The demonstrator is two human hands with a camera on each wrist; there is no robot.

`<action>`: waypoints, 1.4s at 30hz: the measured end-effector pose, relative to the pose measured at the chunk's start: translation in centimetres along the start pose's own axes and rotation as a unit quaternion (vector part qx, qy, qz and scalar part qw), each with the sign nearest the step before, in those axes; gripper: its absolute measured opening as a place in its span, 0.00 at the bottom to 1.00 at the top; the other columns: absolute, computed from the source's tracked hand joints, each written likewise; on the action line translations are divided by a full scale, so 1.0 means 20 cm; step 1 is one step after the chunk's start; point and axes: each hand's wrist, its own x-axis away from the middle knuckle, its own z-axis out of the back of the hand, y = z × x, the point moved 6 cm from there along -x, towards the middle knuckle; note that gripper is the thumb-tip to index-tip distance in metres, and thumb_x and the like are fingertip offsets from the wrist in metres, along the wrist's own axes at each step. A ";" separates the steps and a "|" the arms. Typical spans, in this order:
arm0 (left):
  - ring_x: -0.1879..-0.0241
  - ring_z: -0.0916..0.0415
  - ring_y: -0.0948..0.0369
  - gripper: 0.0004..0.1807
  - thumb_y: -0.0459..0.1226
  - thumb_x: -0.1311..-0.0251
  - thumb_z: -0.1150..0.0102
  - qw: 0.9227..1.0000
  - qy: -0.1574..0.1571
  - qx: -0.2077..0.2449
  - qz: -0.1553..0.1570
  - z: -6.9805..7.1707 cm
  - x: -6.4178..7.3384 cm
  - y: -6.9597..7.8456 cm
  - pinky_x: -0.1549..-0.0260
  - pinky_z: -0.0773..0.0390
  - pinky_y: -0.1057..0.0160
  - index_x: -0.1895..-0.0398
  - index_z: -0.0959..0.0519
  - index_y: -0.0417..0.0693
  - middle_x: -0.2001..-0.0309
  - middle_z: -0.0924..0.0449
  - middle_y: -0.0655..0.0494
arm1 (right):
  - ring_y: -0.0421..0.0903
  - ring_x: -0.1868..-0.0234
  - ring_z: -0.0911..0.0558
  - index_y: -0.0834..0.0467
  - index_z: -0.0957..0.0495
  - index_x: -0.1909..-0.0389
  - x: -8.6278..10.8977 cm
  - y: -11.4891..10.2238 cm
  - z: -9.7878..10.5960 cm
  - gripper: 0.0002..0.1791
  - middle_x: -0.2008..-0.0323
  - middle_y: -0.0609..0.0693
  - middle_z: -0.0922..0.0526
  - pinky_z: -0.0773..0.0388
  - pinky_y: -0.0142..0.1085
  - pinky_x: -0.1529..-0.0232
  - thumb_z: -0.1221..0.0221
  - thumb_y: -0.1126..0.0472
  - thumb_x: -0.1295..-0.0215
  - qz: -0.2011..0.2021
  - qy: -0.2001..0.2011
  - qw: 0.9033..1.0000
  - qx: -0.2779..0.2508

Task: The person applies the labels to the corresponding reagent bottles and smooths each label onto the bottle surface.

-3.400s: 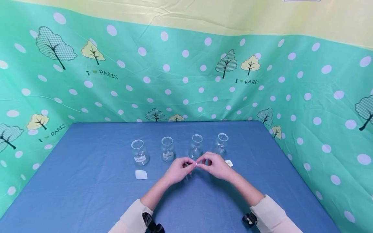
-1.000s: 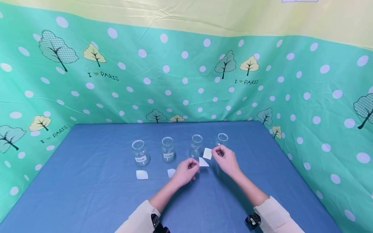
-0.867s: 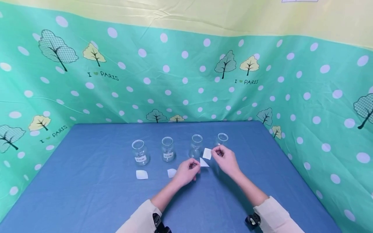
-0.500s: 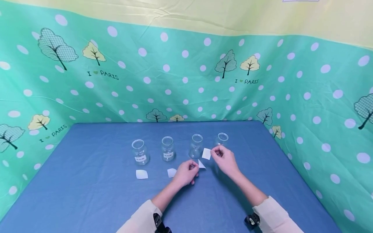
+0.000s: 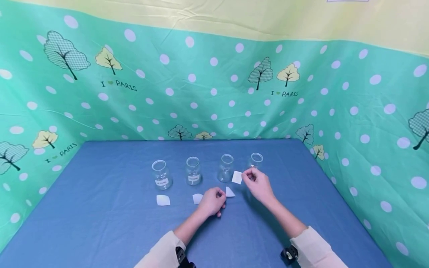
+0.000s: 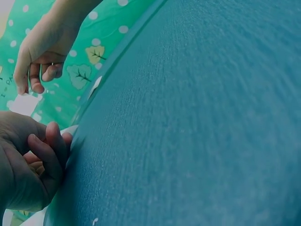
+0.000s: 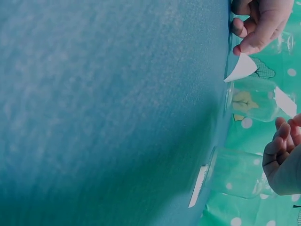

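Note:
My left hand (image 5: 213, 203) pinches a small piece of curled white backing paper (image 5: 229, 192) just above the table. My right hand (image 5: 259, 183) holds a white sticker label (image 5: 237, 177) by its edge between thumb and fingertips, in front of the gap between the two right-hand jars. The third glass jar (image 5: 225, 168) stands right behind the label and has nothing stuck on its front. In the right wrist view, the label (image 7: 286, 102) and the backing paper (image 7: 242, 68) are clearly apart. The fourth jar (image 5: 256, 158) is partly hidden by my right hand.
Two jars to the left, the first (image 5: 161, 175) and the second (image 5: 193, 171), carry printed labels. White paper pieces (image 5: 163, 200) (image 5: 197, 198) lie before them. Another label (image 7: 197, 187) lies on the blue table by the fourth jar. A patterned cloth (image 5: 214, 74) hangs behind.
My hands, together at first, have drawn apart, with the label in the right and the backing paper in the left. Lately my left hand has shifted slightly down and left; the right is nearly still.

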 end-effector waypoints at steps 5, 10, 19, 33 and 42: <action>0.95 0.34 0.69 0.04 0.34 0.42 0.51 1.000 0.001 -0.019 -0.004 0.01 0.01 0.00 0.92 0.30 0.67 0.70 0.25 0.44 0.84 0.23 0.56 | 0.37 0.78 0.29 0.58 0.20 0.70 0.00 0.00 -0.01 0.04 0.77 0.49 0.22 0.32 0.28 0.73 0.40 0.61 0.41 0.001 -0.003 1.000 -0.001; 0.96 0.34 0.69 0.04 0.33 0.44 0.49 0.999 0.006 -0.041 -0.021 0.02 0.02 0.01 0.92 0.30 0.67 0.71 0.25 0.43 0.85 0.23 0.55 | 0.36 0.78 0.30 0.57 0.19 0.70 0.00 0.01 -0.01 0.04 0.78 0.49 0.22 0.33 0.27 0.73 0.40 0.61 0.41 0.002 -0.005 1.000 -0.003; 0.95 0.34 0.69 0.03 0.35 0.44 0.46 0.997 0.012 -0.069 -0.032 0.03 0.02 0.01 0.91 0.29 0.66 0.70 0.25 0.43 0.85 0.24 0.58 | 0.37 0.78 0.30 0.58 0.20 0.70 0.01 0.00 -0.02 0.04 0.78 0.49 0.23 0.33 0.28 0.74 0.39 0.61 0.41 0.003 -0.008 1.000 -0.005; 0.94 0.33 0.69 0.06 0.38 0.44 0.43 0.993 0.031 -0.108 -0.045 0.09 0.03 0.02 0.86 0.29 0.67 0.69 0.23 0.45 0.87 0.28 0.60 | 0.38 0.76 0.29 0.57 0.19 0.70 0.01 0.00 -0.03 0.04 0.77 0.49 0.22 0.32 0.28 0.72 0.40 0.60 0.41 -0.002 -0.016 1.000 0.001; 0.93 0.32 0.69 0.05 0.38 0.46 0.43 0.992 0.049 -0.104 -0.054 0.14 0.03 0.03 0.85 0.29 0.66 0.69 0.23 0.46 0.86 0.27 0.60 | 0.38 0.76 0.29 0.58 0.19 0.70 0.02 -0.01 -0.03 0.04 0.77 0.49 0.22 0.32 0.27 0.72 0.39 0.60 0.41 0.003 -0.020 1.000 0.001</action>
